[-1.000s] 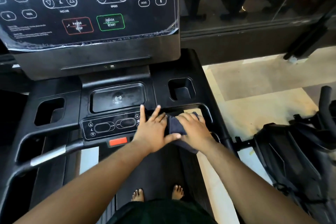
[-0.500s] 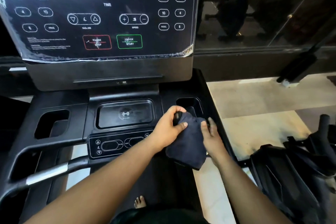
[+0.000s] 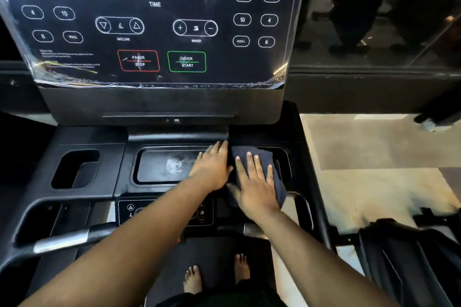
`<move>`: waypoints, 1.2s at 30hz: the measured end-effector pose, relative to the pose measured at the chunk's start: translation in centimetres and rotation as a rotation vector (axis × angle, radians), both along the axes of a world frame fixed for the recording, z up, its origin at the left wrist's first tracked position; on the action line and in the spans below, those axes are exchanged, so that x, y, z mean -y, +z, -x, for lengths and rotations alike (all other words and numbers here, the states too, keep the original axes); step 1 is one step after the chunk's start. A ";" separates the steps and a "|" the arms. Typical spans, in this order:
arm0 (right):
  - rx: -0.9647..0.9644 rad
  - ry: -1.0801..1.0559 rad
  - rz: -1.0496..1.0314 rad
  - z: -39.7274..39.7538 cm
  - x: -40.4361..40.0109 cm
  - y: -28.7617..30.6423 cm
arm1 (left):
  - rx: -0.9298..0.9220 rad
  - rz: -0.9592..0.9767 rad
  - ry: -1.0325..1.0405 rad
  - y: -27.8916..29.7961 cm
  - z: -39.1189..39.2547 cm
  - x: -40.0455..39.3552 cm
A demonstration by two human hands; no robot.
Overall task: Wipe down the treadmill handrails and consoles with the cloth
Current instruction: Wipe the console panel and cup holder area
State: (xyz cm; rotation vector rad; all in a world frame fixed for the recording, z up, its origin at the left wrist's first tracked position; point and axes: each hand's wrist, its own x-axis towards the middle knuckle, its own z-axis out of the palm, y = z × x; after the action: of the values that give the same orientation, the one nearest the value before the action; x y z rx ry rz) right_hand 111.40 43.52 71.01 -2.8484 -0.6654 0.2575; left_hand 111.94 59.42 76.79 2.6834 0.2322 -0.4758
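- The right hand lies flat on the dark cloth, fingers straight and spread, palm pressing it down onto the treadmill's tray.
- The cloth sits over the right-hand cup pocket of the tray, covering most of it, with its near edge hanging just past the heel of the hand.
- The left hand is right beside it, fingers straight and close together, resting on the right edge of the centre phone tray; its outer edge meets the cloth's left border, and it grips nothing.
- The two hands touch, thumb of the right against the side of the left.
- Above them stands the console screen, with a red PAUSE/STOP button and a green QUICK START button under a wrinkled clear film.
- On the left, the other cup pocket is uncovered, and below it runs the handrail with a silver grip section.
- The small control panel is partly hidden under the left forearm.
- Bare feet stand on the belt below.
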 end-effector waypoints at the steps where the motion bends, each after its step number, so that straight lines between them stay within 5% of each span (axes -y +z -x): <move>1: 0.024 0.034 0.041 -0.1 0.0 -0.4 | -0.047 -0.057 -0.052 -0.5 0.5 -0.2; 9: -0.016 0.177 0.077 -9.6 -1.1 0.2 | -0.119 -0.105 -0.091 -1.0 -0.1 0.5; 20: 0.027 -0.085 0.218 -11.3 6.4 -0.5 | -0.152 -0.273 -0.300 -2.4 -1.2 1.7; 27: -0.020 0.314 0.164 -12.9 4.5 0.8 | -0.191 -0.360 -0.367 -3.0 -1.6 1.5; 36: -0.057 -0.202 0.108 -10.3 9.5 0.9 | -0.252 -0.348 -0.369 -2.9 -2.0 1.6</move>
State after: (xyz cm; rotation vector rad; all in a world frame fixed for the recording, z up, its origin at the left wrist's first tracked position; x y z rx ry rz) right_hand 121.66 33.98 71.93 -2.9694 -0.3591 0.3502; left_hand 113.95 57.84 73.92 3.0126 -0.1298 -0.9674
